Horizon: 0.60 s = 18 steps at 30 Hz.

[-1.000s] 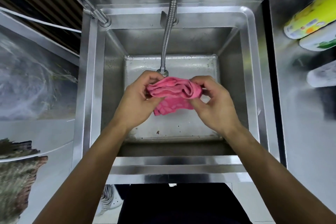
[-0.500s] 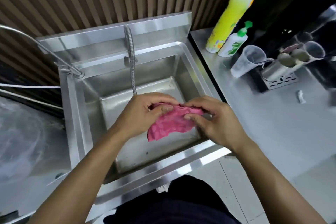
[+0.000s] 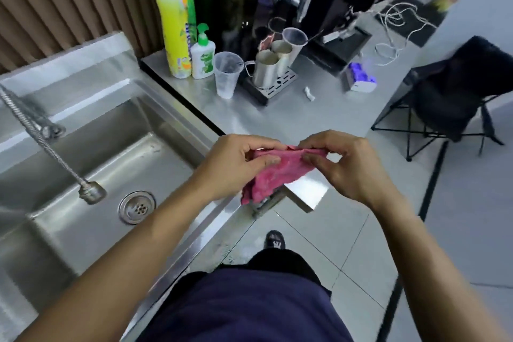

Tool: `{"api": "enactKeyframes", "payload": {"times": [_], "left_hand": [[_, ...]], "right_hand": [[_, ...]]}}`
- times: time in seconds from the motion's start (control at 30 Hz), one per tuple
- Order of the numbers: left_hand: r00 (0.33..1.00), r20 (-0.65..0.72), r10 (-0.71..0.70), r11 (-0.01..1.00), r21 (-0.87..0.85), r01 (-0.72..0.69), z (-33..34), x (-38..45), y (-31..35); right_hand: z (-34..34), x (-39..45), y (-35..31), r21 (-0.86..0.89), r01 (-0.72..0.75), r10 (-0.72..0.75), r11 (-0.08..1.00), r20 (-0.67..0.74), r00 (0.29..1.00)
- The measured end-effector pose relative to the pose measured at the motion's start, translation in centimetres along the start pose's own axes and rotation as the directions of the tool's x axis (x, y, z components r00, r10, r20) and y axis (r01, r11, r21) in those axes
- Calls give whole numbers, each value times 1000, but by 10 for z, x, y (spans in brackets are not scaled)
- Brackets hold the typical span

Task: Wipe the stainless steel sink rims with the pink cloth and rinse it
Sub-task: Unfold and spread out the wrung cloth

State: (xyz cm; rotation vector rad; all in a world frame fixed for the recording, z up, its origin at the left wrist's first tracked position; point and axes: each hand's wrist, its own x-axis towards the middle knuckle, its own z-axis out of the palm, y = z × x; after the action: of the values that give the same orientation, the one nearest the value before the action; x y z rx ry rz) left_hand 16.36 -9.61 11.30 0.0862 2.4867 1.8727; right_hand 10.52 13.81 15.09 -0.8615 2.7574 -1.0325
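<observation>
Overhead, we see the stainless steel sink (image 3: 91,164) at left, its hose sprayer (image 3: 91,193) hanging above the drain (image 3: 136,207). Right of it, the worktop (image 3: 277,116) carries a yellow detergent bottle (image 3: 173,22), a white pump bottle (image 3: 203,54), a clear cup (image 3: 227,73) and metal jugs (image 3: 268,69); their labels blur beyond reading. Our left hand (image 3: 236,164) and right hand (image 3: 347,164) each pinch the crumpled pink cloth (image 3: 273,175), held in the air over the sink's front right corner.
</observation>
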Motion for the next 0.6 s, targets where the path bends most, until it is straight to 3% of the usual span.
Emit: {"api": "enactKeyframes", "payload": {"times": [0.17, 0.3, 0.47, 0.6], "left_hand": [[992, 13, -127, 973, -192, 128, 72, 34, -7], [955, -64, -290, 932, -244, 267, 121, 72, -26], [859, -269, -436, 897, -203, 392, 154, 124, -96], [777, -454, -435, 873, -3, 487, 164, 137, -128]], "right_hand": [[-50, -3, 64, 94, -156, 143, 983, 132, 981], [-62, 44, 127, 77, -214, 173, 974, 360, 917], [2, 142, 206, -130, -9, 84, 991, 586, 806], [68, 173, 232, -170, 159, -12, 973, 646, 763]]}}
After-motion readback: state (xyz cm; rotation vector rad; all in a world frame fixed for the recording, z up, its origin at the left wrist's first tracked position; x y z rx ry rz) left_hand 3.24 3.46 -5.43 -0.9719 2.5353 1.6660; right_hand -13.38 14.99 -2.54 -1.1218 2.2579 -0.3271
